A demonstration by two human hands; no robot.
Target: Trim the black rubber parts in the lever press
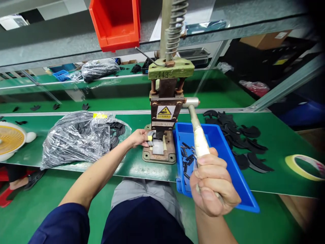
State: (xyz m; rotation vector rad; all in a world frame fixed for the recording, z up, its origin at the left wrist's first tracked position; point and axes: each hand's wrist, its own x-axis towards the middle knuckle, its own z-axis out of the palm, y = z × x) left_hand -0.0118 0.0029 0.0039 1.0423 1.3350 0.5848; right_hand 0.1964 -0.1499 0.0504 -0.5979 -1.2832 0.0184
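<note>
While the right hand [215, 184] is wrapped round the press lever [201, 138], blue bin [235, 173] sits under it, small black pieces [187, 158] inside. Left hand [140, 138] pinches a small grey part [150, 143] (yellow patch at the fingertips) at the base of the press [163, 101]. Clear bag [73, 142] of black parts on worktop [134, 159], left; loose black parts [228, 130] right. Red bin [116, 42] up on shelf [63, 55].

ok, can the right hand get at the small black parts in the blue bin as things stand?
Probably not: the right hand grips the lever. If it let go, the small black parts look reachable in the open blue bin.
</note>
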